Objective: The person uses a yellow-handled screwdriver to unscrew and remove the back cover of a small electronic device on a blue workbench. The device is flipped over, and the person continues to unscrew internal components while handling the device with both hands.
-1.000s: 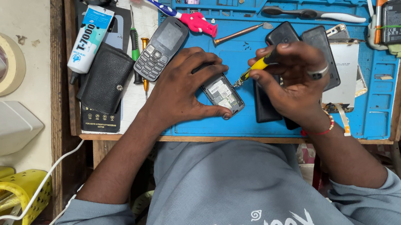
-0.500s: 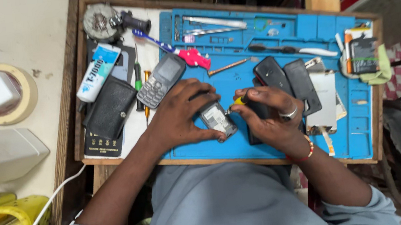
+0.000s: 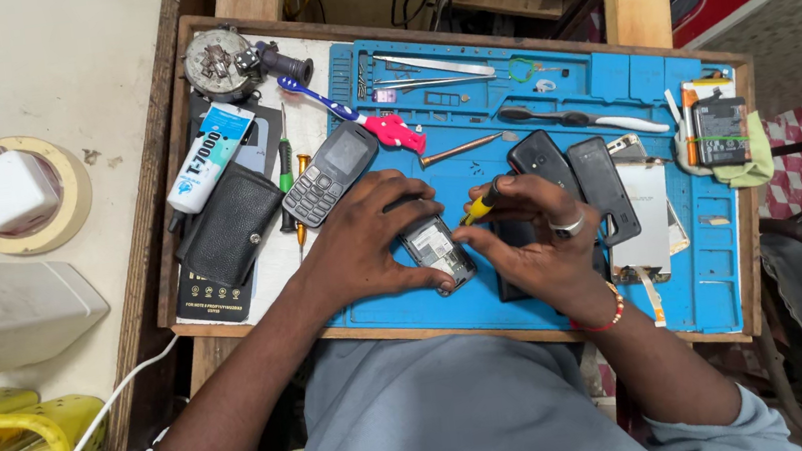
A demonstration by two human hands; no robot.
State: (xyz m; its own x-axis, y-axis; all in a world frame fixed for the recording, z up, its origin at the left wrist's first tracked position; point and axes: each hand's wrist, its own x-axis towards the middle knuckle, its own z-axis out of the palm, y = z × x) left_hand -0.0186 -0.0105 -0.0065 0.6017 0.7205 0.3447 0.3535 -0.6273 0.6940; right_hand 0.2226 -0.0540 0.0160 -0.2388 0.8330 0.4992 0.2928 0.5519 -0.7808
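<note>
Small opened phone (image 3: 436, 252) flat on blue mat (image 3: 467, 97), internals up; yellow-handled screwdriver (image 3: 481, 204) tilted just above it.

Both forearms angle inward, left hand (image 3: 363, 245) pressed flat with fingers curled, right hand (image 3: 533, 236) pinching closed

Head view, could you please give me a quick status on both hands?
Left hand pinning small opened phone on blue mat. Right hand holding yellow-handled screwdriver beside it. Keypad phone close by, left.
</note>
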